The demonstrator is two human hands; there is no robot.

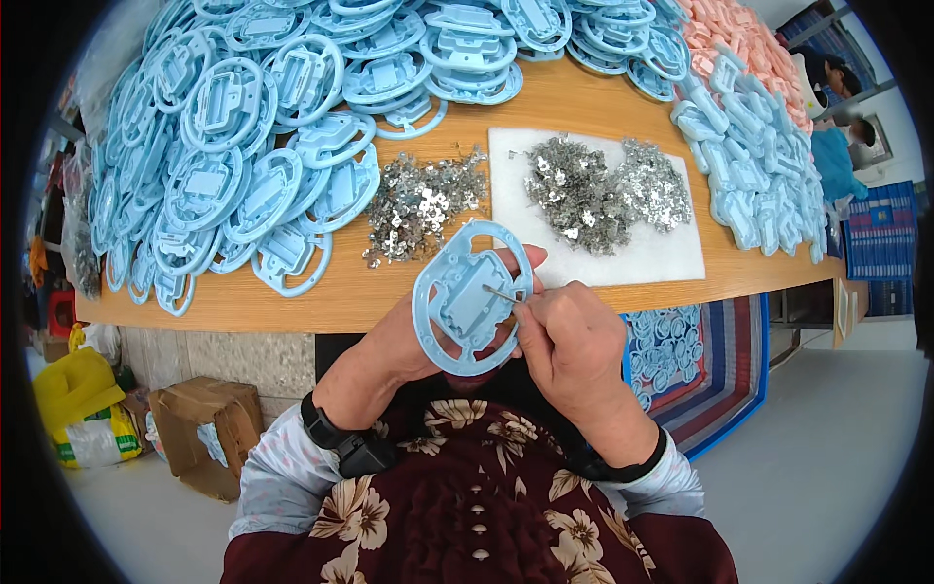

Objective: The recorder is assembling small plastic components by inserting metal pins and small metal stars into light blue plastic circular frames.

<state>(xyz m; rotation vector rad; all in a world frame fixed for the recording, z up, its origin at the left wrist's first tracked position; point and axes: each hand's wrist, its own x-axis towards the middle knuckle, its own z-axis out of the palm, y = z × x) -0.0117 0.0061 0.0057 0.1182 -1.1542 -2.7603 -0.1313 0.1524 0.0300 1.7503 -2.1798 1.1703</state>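
A light blue plastic toy steering wheel shell (471,298) is tilted toward me above the table's front edge, its hollow inner side facing up. My left hand (401,341) is wrapped round it from behind and below, with fingertips showing past its far right rim. My right hand (576,336) is closed in a pinch on a thin metal tool (503,295), whose tip reaches into the middle of the shell. Whether the tip carries a small part is too small to tell. Just beyond lie a pile of small silvery metal pieces (420,206) and a white foam sheet (623,273).
Stacked blue steering wheel shells (229,107) cover the table's left and back. Two more metal piles (576,195) rest on the foam. Blue handle-like parts (749,156) and pink parts (744,49) are heaped at right. A striped bag (735,360) holds blue pieces below; a cardboard box (209,428) stands left.
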